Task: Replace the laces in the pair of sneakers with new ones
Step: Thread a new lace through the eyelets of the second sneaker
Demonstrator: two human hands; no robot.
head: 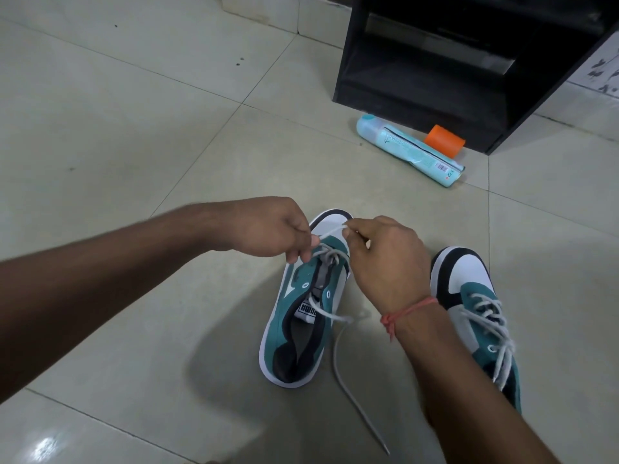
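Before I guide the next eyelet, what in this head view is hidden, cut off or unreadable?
- Right sneaker: heel hidden behind the right forearm.
- Left sneaker: front eyelets covered by left hand and right hand.
- Lace: whether old or new cannot be told.
- Pale blue tube: print too small.

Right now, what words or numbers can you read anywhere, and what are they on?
"PUMA", upside down from this view, on the tongue label of the sneaker being unlaced.
Print and a barcode on the light blue tube lying on the floor: too small and blurred to read.
Dark marks on the wall sheet at the far right: unreadable.
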